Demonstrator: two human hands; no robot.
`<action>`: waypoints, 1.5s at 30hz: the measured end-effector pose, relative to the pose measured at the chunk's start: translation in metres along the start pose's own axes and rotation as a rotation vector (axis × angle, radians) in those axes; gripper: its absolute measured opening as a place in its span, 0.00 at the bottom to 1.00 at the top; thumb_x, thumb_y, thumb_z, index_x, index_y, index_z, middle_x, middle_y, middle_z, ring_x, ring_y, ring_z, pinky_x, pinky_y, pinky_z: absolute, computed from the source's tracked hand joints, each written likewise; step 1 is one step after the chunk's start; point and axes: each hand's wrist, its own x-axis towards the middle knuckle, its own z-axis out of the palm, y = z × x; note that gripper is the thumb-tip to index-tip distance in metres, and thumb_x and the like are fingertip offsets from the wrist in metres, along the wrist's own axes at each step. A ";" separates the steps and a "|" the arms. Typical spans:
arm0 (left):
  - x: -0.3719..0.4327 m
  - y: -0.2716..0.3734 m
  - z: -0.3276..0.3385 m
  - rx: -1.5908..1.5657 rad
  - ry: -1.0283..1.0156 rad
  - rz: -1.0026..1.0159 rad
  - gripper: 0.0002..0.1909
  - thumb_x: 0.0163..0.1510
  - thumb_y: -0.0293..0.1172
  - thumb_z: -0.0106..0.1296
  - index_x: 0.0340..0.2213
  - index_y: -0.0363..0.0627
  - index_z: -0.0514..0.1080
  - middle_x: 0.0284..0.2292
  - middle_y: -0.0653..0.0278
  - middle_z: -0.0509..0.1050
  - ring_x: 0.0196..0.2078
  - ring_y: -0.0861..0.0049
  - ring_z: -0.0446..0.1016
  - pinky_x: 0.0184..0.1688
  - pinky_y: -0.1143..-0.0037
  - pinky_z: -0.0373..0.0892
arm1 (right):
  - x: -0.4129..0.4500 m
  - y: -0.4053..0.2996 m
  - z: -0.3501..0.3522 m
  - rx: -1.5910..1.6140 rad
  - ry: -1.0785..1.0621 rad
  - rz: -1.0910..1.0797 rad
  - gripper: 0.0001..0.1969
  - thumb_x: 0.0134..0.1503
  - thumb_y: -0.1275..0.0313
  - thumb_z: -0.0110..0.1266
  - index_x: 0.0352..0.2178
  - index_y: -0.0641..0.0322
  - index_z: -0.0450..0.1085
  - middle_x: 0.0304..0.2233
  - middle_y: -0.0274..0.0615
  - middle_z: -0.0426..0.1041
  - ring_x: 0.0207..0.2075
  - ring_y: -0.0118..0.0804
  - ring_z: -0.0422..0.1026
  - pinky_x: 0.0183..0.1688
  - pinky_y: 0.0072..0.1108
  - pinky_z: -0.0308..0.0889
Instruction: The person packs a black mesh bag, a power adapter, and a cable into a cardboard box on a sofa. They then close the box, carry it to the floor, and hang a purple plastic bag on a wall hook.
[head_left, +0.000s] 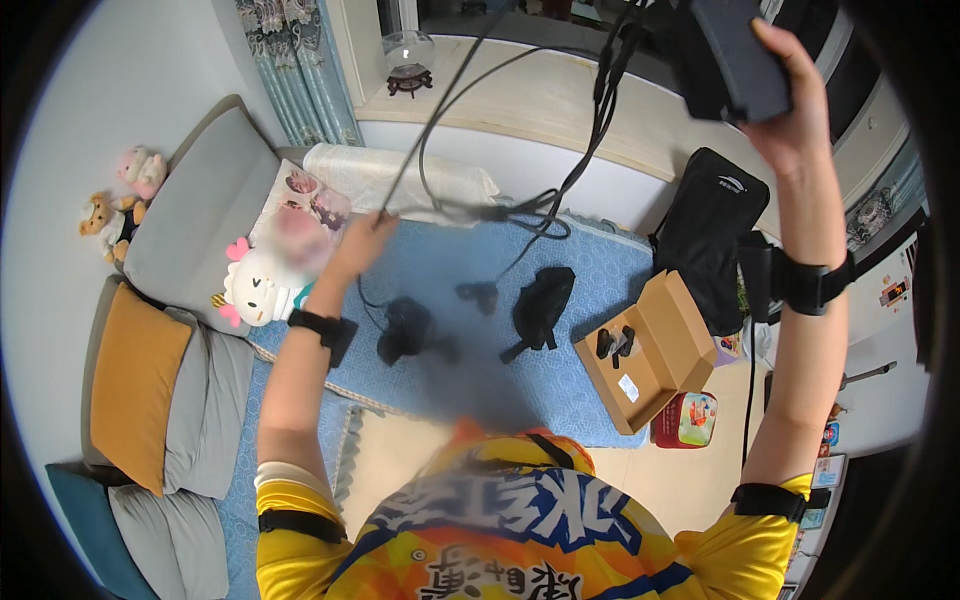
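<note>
At the upper right, my right hand (799, 127) grips a black box-shaped device (739, 67), thumb along its side. Several black cables (600, 112) hang beside the device and loop down over the blue sofa cover (615, 255). My left hand (364, 244) is closed around a thin black cable (420, 142) that slants up towards the top of the view. Below that hand lies a dark object (405, 330) with a cord, its kind unclear. A black fabric item with straps (544, 304) rests to the right. A blurred patch veils the middle of the view.
An open cardboard box (637, 360) holds small black parts. Behind it leans a black bag (709, 240). A red case (684, 420) stands beside the box. A glass bowl (409, 56) sits on the windowsill. Cushions (139, 382) and a white plush toy (259, 285) are at left.
</note>
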 end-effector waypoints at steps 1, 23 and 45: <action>-0.008 -0.001 0.009 -0.035 -0.141 -0.107 0.14 0.47 0.36 0.44 0.28 0.35 0.66 0.21 0.63 0.68 0.25 0.80 0.63 0.29 0.78 0.61 | -0.001 0.007 0.002 -0.029 -0.017 -0.035 0.14 0.42 0.64 0.51 0.28 0.64 0.66 0.26 0.36 0.70 0.26 0.28 0.69 0.31 0.16 0.65; 0.000 -0.014 0.014 -0.444 -0.089 -0.191 0.15 0.50 0.42 0.36 0.28 0.41 0.63 0.28 0.60 0.69 0.30 0.73 0.69 0.36 0.77 0.63 | -0.015 0.034 0.000 -0.239 -0.098 0.031 0.20 0.38 0.63 0.49 0.32 0.65 0.63 0.27 0.39 0.67 0.28 0.28 0.67 0.32 0.15 0.61; 0.026 0.021 0.023 -0.721 0.362 -0.415 0.10 0.52 0.37 0.31 0.30 0.45 0.57 0.28 0.59 0.70 0.25 0.73 0.71 0.21 0.82 0.65 | -0.225 0.371 -0.155 -0.253 -0.190 0.643 0.27 0.30 0.82 0.53 0.37 0.61 0.56 0.32 0.31 0.60 0.37 0.27 0.60 0.42 0.18 0.55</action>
